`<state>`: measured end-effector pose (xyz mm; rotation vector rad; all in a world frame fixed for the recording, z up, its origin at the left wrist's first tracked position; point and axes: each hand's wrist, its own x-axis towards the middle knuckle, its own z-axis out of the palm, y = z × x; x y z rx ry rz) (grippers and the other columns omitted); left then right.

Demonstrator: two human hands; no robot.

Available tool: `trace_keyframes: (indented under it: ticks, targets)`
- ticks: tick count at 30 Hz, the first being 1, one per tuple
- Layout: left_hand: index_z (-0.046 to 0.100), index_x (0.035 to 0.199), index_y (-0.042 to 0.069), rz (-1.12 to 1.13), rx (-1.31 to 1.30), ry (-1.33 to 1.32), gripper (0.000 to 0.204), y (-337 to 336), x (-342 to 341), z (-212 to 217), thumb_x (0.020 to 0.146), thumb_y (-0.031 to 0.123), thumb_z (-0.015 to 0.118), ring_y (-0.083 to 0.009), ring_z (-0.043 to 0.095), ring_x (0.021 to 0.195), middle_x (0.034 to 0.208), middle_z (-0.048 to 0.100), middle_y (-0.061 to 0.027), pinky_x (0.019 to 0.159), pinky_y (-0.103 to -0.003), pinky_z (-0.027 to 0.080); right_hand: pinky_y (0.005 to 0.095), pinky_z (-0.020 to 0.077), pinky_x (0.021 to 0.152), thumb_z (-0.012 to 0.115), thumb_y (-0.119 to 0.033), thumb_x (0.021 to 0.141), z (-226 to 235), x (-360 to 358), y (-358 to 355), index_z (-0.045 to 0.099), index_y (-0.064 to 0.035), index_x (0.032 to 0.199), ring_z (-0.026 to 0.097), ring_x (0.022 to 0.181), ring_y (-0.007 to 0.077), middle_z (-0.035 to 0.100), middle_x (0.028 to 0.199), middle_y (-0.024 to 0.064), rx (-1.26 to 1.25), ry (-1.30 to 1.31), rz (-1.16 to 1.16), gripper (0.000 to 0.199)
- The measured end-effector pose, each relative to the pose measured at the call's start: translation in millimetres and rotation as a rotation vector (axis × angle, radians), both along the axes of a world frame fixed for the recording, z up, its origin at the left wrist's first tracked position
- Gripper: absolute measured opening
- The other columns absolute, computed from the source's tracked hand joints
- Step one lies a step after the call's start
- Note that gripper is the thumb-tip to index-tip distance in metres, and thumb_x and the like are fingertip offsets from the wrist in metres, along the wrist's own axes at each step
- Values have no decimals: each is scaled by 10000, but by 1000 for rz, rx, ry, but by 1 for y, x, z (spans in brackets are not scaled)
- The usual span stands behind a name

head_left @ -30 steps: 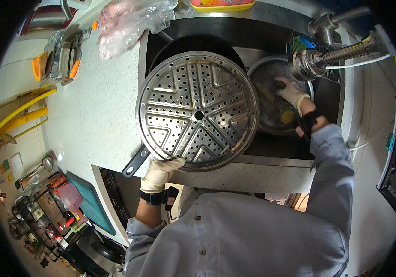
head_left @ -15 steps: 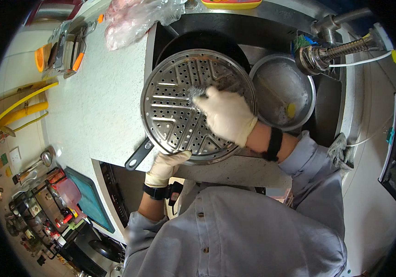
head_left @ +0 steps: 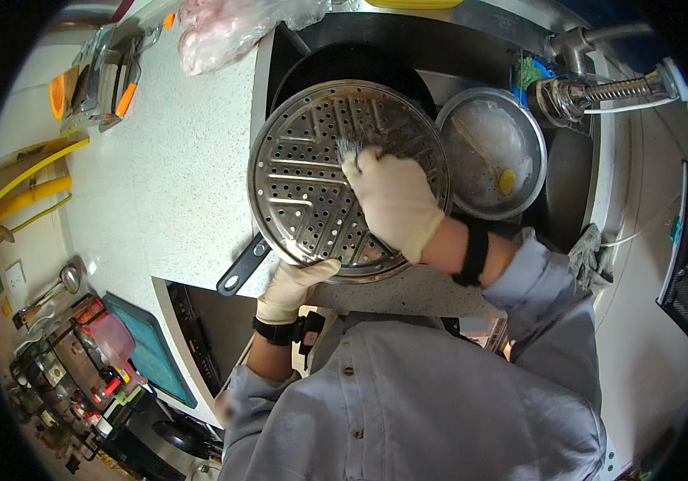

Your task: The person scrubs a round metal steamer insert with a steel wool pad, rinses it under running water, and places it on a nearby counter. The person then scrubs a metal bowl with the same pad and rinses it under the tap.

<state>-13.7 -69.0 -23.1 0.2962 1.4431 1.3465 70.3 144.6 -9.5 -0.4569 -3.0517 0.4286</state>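
Over the sink (head_left: 568, 172), my left hand (head_left: 292, 287) is gripping the steamer tray (head_left: 320, 172) while my right hand (head_left: 396, 200) is pressing a scrubber (head_left: 349, 150); slipping seems possible.

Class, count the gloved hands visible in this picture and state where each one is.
2. The left hand grips the near rim of the perforated steamer tray. The right hand lies on top of the tray, pressing a scrubber against it. No others show.

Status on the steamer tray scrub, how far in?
Mid-scrub. Left hand holds the perforated steamer tray by its near rim over the sink; right hand presses a steel scourer on it. Dark pan beneath and steel bowl look unwashed. No rinsing visible.
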Motion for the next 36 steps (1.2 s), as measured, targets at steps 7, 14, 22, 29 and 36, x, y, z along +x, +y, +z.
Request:
trace_keyframes:
  ticks: [7, 14, 22, 29, 36]
  targets:
    - [620, 967, 20, 18, 79, 59, 170, 1, 3, -3, 808, -6, 675, -86, 561, 803, 896, 613, 20, 713, -252, 483, 414, 497, 639, 491, -124, 895, 3, -4, -7, 567, 29, 925, 646, 685, 324, 641, 726, 167, -69, 266, -189, 173]
    - [617, 1023, 24, -19, 62, 1, 222, -3, 2, -4, 815, -10, 683, -100, 573, 835, 925, 621, 3, 754, -264, 490, 409, 499, 641, 452, -198, 958, 8, -8, -2, 570, -16, 919, 648, 687, 309, 647, 752, 157, -70, 104, -142, 220]
    - [585, 1119, 15, -54, 110, -78, 323, -5, -3, -5, 813, -29, 681, -119, 578, 896, 1011, 616, -15, 809, -275, 495, 408, 505, 678, 528, -79, 792, 19, 2, -7, 564, -21, 1185, 635, 788, 284, 591, 990, 152, -46, -154, -46, 399]
    - [570, 1155, 25, 50, 104, -132, 362, -3, 2, -1, 814, -33, 675, -123, 569, 938, 1056, 607, -14, 849, -289, 483, 442, 496, 802, 497, -90, 833, -24, -14, 50, 601, -142, 1176, 608, 918, 342, 582, 997, 162, -45, 92, -252, 363]
    - [558, 1166, 18, -166, 140, 113, 401, -13, -8, -13, 788, -89, 643, -131, 603, 884, 1019, 625, -22, 804, -278, 500, 333, 403, 1016, 743, -413, 766, -14, 32, 116, 356, 72, 1402, 508, 1222, 266, 511, 1328, 204, -1003, 118, -527, 888]
